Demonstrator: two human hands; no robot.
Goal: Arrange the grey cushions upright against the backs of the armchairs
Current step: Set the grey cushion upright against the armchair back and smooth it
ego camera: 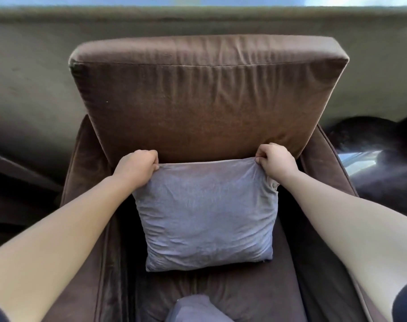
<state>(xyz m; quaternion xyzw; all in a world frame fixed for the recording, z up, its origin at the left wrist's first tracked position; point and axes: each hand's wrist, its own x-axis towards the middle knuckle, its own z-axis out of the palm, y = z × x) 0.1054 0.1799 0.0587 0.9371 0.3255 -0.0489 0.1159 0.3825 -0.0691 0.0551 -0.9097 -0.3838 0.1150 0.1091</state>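
A grey cushion (206, 214) stands upright on the seat of a brown armchair (205, 101), its top edge against the lower part of the chair's back. My left hand (137, 167) pinches the cushion's top left corner. My right hand (275, 160) pinches the top right corner. Both fists are closed on the fabric. A second grey cushion (195, 309) lies at the front of the seat, cut off by the bottom edge of the view.
The armchair's arms (82, 182) rise on both sides of the seat. A grey wall (35, 77) stands behind the chair. Dark furniture (372, 140) sits to the right, and another dark shape lies at the far left.
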